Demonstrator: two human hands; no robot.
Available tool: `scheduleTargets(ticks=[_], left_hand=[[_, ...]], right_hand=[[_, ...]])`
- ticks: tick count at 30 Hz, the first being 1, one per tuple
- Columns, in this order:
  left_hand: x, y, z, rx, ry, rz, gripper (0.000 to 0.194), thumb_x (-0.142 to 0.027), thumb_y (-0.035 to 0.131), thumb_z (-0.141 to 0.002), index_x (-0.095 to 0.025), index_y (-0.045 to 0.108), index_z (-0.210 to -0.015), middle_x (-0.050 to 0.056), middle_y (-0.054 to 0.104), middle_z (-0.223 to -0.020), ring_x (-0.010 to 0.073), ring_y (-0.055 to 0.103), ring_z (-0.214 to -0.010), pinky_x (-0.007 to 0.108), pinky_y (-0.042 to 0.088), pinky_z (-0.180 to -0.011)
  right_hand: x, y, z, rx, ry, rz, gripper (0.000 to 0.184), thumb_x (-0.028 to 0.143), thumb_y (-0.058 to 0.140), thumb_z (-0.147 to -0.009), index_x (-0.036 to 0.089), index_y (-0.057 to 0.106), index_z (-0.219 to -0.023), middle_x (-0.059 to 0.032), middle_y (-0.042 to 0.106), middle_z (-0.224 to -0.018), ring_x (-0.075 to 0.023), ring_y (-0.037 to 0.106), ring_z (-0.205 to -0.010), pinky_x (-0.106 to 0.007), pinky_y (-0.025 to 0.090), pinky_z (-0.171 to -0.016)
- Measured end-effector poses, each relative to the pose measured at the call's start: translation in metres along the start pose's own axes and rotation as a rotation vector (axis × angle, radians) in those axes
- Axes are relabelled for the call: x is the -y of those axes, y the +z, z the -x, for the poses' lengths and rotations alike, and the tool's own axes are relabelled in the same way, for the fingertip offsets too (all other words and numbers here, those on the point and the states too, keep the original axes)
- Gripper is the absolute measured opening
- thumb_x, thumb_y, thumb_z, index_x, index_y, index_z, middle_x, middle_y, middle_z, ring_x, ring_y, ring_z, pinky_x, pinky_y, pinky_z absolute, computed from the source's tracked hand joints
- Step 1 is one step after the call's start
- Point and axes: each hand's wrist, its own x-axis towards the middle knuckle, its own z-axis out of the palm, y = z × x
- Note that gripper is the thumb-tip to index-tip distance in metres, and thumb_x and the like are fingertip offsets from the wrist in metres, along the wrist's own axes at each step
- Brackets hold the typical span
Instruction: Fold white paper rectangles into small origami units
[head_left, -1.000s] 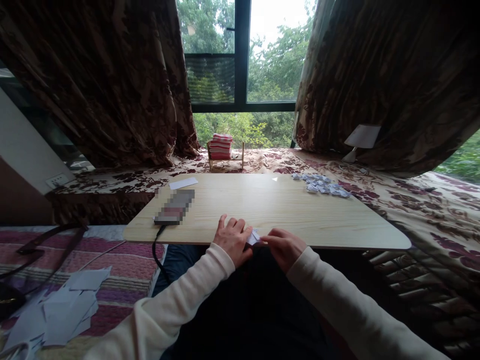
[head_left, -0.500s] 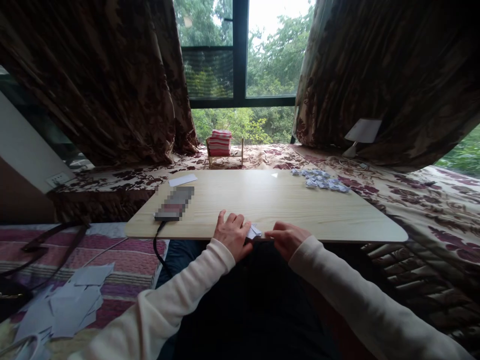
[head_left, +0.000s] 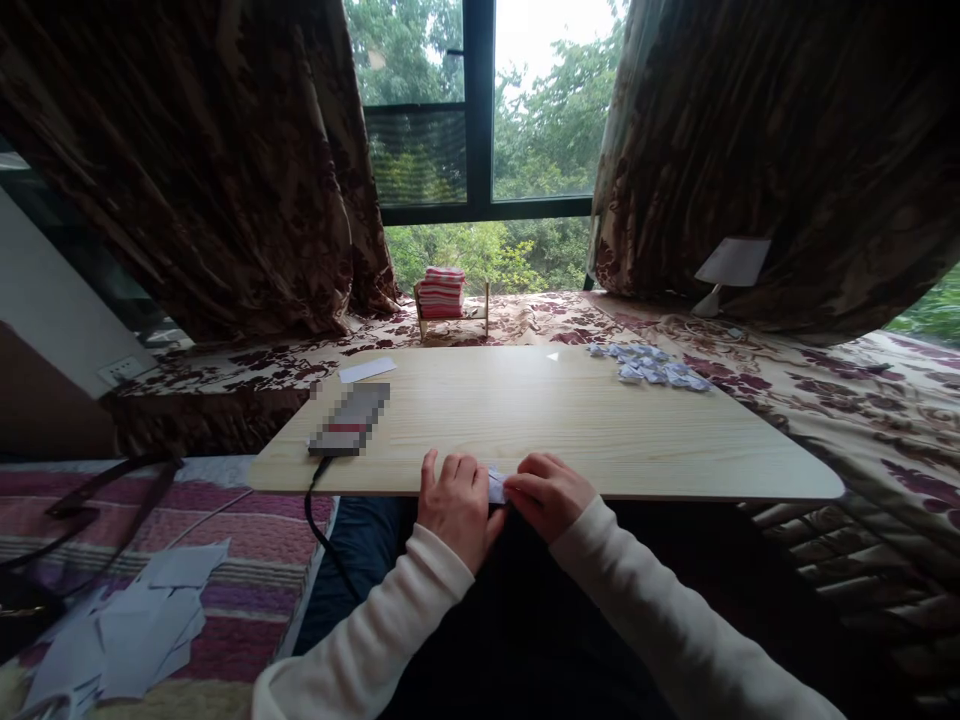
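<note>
A small piece of folded white paper (head_left: pixel 496 487) lies at the near edge of the light wooden table (head_left: pixel 480 420), between my two hands. My left hand (head_left: pixel 454 508) rests on the tabletop at the paper's left side, its thumb and fingers closed about that side. From the right, my right hand (head_left: pixel 551 490) pinches the paper's right side between thumb and curled fingers. The fingers partly cover the paper, so its full shape is hidden.
Several small folded papers (head_left: pixel 652 367) are heaped at the table's far right. A pixelated dark device (head_left: pixel 349 420) with a black cable and a white slip (head_left: pixel 367 370) lie at left. Loose paper sheets (head_left: pixel 142 620) lie on the striped bedding. A lamp (head_left: pixel 731 265) stands beyond.
My right hand has moved left and now touches the paper, where before a gap lay between them. The left hand has shifted slightly left. The view has tilted a little.
</note>
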Motion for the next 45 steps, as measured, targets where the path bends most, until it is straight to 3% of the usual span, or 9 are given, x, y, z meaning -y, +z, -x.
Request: scheduleTargets(ticks=[3, 5, 9, 13, 18, 22, 26, 36, 45], left_hand=[[0.005, -0.005, 0.003, 0.041, 0.006, 0.016, 0.033, -0.031, 0.062, -0.07, -0.017, 0.058, -0.099, 0.007, 0.058, -0.094, 0.0258, 0.048, -0.097, 0.051, 0.022, -0.102], [0.008, -0.006, 0.005, 0.04, 0.018, 0.015, 0.03, -0.029, 0.061, -0.071, -0.017, 0.059, -0.098, 0.007, 0.058, -0.093, 0.0253, 0.049, -0.096, 0.05, 0.023, -0.102], [0.008, -0.004, 0.004, -0.02, 0.032, -0.004, 0.02, -0.029, 0.058, -0.075, -0.017, 0.062, -0.09, 0.006, 0.059, -0.085, 0.024, 0.05, -0.091, 0.049, 0.024, -0.101], [0.0, 0.001, 0.001, -0.08, 0.021, -0.036, 0.019, -0.035, 0.057, -0.077, -0.017, 0.062, -0.08, 0.006, 0.059, -0.08, 0.0229, 0.05, -0.084, 0.049, 0.028, -0.097], [-0.008, -0.001, -0.001, -0.067, -0.043, -0.03, 0.026, -0.043, 0.057, -0.077, -0.017, 0.062, -0.077, 0.006, 0.058, -0.079, 0.024, 0.05, -0.084, 0.049, 0.03, -0.095], [0.003, -0.003, 0.001, -0.036, 0.008, 0.095, 0.024, -0.037, 0.064, -0.072, -0.02, 0.062, -0.088, 0.005, 0.06, -0.089, 0.0244, 0.049, -0.092, 0.05, 0.027, -0.097], [0.013, 0.002, 0.001, -0.038, 0.109, 0.172, 0.029, -0.032, 0.06, -0.077, -0.022, 0.059, -0.103, 0.005, 0.06, -0.107, 0.0237, 0.047, -0.106, 0.048, 0.024, -0.1], [-0.004, 0.009, 0.005, -0.13, 0.004, 0.183, 0.015, -0.031, 0.056, -0.08, -0.021, 0.063, -0.09, 0.003, 0.064, -0.095, 0.0223, 0.051, -0.098, 0.049, 0.023, -0.101], [-0.001, 0.007, 0.009, -0.104, 0.014, 0.234, 0.019, -0.024, 0.048, -0.083, -0.022, 0.062, -0.097, 0.003, 0.064, -0.099, 0.0226, 0.049, -0.101, 0.049, 0.02, -0.103]], right_hand=[[-0.01, 0.0, -0.017, 0.088, -0.016, -0.026, 0.003, 0.021, 0.064, -0.072, 0.022, 0.067, -0.072, -0.0003, 0.06, -0.07, -0.0125, 0.053, -0.066, -0.023, 0.042, -0.06], [-0.017, -0.003, -0.028, 0.122, -0.033, -0.04, 0.006, 0.018, 0.068, -0.067, 0.021, 0.066, -0.071, 0.0015, 0.06, -0.068, -0.0121, 0.054, -0.064, -0.022, 0.041, -0.058], [-0.024, -0.017, -0.038, 0.107, -0.06, -0.077, 0.008, 0.015, 0.062, -0.07, 0.02, 0.064, -0.076, 0.0, 0.061, -0.073, -0.0125, 0.054, -0.068, -0.024, 0.043, -0.061], [-0.02, -0.025, -0.027, 0.031, -0.095, -0.103, 0.02, 0.017, 0.053, -0.075, 0.02, 0.064, -0.091, -0.0069, 0.062, -0.095, -0.0181, 0.054, -0.086, -0.031, 0.046, -0.074], [-0.014, -0.011, -0.004, 0.053, -0.184, -0.024, 0.025, 0.011, 0.051, -0.073, 0.019, 0.064, -0.093, -0.0064, 0.065, -0.094, -0.0184, 0.053, -0.087, -0.032, 0.045, -0.077], [-0.017, -0.007, -0.001, 0.051, -0.194, 0.017, 0.02, 0.012, 0.052, -0.076, 0.02, 0.065, -0.09, -0.006, 0.065, -0.094, -0.0179, 0.054, -0.087, -0.032, 0.043, -0.077], [-0.018, -0.012, -0.002, 0.048, -0.223, 0.059, 0.018, 0.016, 0.052, -0.079, 0.022, 0.065, -0.091, -0.004, 0.066, -0.094, -0.0181, 0.054, -0.089, -0.033, 0.04, -0.077], [0.001, -0.01, 0.011, -0.112, -0.164, 0.162, 0.014, 0.021, 0.054, -0.081, 0.02, 0.066, -0.088, -0.0074, 0.064, -0.092, -0.0208, 0.05, -0.088, -0.034, 0.04, -0.074], [0.002, -0.011, 0.007, -0.086, -0.08, 0.136, 0.017, 0.02, 0.051, -0.083, 0.019, 0.066, -0.074, -0.006, 0.064, -0.09, -0.0198, 0.049, -0.087, -0.033, 0.04, -0.076]])
